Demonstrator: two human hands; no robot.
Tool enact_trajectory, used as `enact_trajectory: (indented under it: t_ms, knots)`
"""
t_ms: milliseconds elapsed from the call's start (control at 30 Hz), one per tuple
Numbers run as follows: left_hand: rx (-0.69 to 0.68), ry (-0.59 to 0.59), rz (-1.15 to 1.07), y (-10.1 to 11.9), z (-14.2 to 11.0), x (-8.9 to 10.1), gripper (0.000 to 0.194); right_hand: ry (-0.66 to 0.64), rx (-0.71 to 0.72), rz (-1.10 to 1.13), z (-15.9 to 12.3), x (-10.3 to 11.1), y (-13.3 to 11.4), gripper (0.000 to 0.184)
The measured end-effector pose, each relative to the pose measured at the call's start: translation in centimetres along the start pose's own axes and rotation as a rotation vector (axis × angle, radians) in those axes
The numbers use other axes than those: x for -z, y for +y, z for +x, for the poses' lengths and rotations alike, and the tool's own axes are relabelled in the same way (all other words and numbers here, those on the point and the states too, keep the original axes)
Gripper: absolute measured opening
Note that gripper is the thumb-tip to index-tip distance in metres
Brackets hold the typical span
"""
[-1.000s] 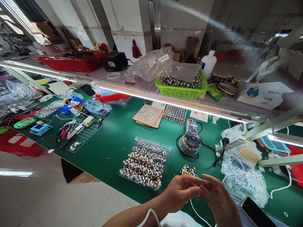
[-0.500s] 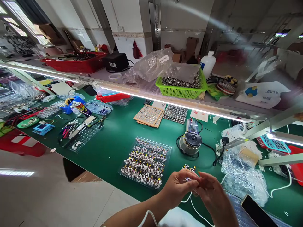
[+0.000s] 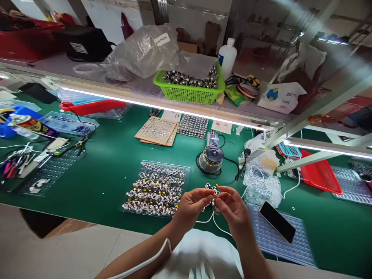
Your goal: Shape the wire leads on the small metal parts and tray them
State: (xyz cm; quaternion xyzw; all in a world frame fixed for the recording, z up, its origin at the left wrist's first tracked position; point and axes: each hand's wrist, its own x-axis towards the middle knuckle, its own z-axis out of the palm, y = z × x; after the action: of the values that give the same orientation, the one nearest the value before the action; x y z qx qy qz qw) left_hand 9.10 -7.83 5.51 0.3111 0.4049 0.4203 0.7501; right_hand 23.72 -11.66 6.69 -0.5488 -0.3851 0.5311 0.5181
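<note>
Plain green tabletop [image 3: 107,162], with mixed colours and patterns.
Near edge: ring-shaped parts [image 3: 157,190] in white, black and yellow, forming banded rows; heap of small parts [image 3: 208,187], white, black and yellow (much the same palette); phone [image 3: 277,221], black with a pale rim. Far edge: tan boards [image 3: 155,130], dotted in a pale grid; dark sheet [image 3: 192,126], rows of silvery rounds. Shelf front edge: basket [image 3: 190,95], lime green, perforated lattice.
</note>
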Motion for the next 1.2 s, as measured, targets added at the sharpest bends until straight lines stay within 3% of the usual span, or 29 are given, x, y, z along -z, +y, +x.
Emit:
enact_trajectory:
  t_ms: [233,400,567,733,1000,1200]
  knots:
    - [-0.009,-0.075,0.029,-0.3,0.0,0.4,0.033,-0.008,-0.088,0.203,0.5,0.2,0.7,0.034]
    - [-0.084,-0.095,0.054,-0.7,0.5,0.6,0.02,-0.055,-0.109,0.203,0.7,0.1,1.0,0.033]
    - [-0.258,-0.012,0.361,-1.0,0.3,0.6,0.007,-0.071,-0.047,-0.048,0.5,0.5,0.9,0.031]
    - [-0.336,0.087,0.685,-1.1,0.0,0.6,0.014,-0.061,0.124,-0.409,0.4,0.7,1.5,0.029]
    - [-0.334,0.14,0.724,-0.7,-0.1,0.3,0.009,-0.026,0.074,-0.368,0.6,0.2,2.7,0.034]
    - [-0.374,0.15,0.715,-0.3,0.3,0.5,0.01,-0.012,0.065,-0.364,0.7,0.9,2.7,0.036]
